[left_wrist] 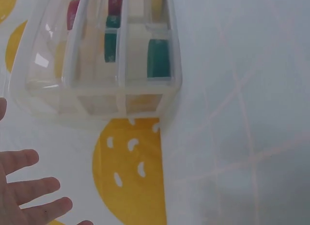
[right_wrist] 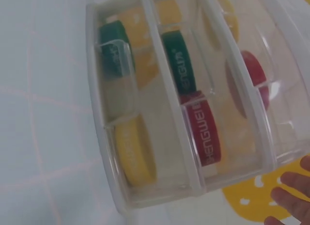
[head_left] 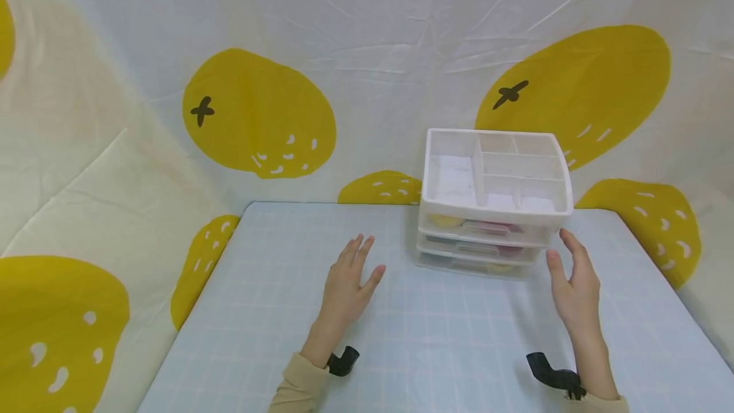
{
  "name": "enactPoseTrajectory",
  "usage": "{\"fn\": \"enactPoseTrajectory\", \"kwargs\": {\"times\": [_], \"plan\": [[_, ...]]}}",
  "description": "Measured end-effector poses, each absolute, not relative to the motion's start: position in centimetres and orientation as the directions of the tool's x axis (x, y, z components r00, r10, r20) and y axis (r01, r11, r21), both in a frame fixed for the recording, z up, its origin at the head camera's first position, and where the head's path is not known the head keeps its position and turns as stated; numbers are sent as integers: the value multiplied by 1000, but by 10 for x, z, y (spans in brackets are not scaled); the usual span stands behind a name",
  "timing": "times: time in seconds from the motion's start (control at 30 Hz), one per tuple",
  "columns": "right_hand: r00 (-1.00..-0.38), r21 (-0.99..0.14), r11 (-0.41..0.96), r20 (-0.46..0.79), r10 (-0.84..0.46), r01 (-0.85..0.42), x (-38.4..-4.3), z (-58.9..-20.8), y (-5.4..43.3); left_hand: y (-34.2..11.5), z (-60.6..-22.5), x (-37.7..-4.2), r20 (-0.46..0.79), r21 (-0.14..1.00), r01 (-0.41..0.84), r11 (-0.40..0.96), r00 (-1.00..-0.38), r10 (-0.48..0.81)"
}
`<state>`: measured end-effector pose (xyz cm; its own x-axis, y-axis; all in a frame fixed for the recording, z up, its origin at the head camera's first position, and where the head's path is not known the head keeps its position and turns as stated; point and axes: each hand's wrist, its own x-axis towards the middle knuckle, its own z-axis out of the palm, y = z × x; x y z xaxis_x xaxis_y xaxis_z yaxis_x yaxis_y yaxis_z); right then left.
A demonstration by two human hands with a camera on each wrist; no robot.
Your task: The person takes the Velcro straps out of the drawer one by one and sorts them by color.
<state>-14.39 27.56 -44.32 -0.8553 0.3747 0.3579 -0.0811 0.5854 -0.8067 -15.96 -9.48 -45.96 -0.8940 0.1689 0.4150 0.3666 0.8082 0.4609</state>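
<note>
A small white drawer box (head_left: 497, 210) stands near the table's back edge, its three clear drawers closed. Through the fronts show tape rolls: in the bottom drawer a green roll (right_wrist: 115, 48) and a yellow roll (right_wrist: 134, 150), in the middle one a green roll (right_wrist: 179, 60) and a red roll (right_wrist: 203, 130), in the top one a yellow and a red roll (right_wrist: 248, 79). My left hand (head_left: 345, 285) hovers over the table left of the box, fingers spread and holding nothing. Beside the box's right front corner, my right hand (head_left: 578, 285) is also without anything, thumb and fingers apart.
Atop the box is a divided tray (head_left: 453, 177) with several compartments. The table (head_left: 321, 228) wears a pale blue checked cloth. Behind and beside it hangs a white sheet (head_left: 378, 81) printed with yellow fruit. A black wrist mount (head_left: 553, 375) juts inward from each wrist.
</note>
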Motion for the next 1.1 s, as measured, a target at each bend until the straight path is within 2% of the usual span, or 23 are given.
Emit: {"fn": "enactPoseTrajectory", "kwargs": {"times": [0.17, 0.4, 0.57, 0.9, 1.1], "plan": [[-836, -838, 538, 361, 413, -95, -148, -446, 276, -86, -464, -155, 421, 503, 381, 776, -892, 165], [-859, -910, 413, 235, 454, -30, -148, -444, 280, -70, -473, -152, 413, 558, 394, 730, -895, 168], [-883, -938, 333, 235, 407, -96, -154, -445, 286, -55, -476, -153, 389, 616, 387, 686, -907, 161], [-946, -989, -2, 139, 294, -145, -162, -451, 293, -25, -487, -159, 362, 749, 391, 535, -918, 163], [-966, -988, -66, 124, 229, -142, -166, -458, 299, -3, -492, -164, 326, 834, 373, 408, -928, 183]]}}
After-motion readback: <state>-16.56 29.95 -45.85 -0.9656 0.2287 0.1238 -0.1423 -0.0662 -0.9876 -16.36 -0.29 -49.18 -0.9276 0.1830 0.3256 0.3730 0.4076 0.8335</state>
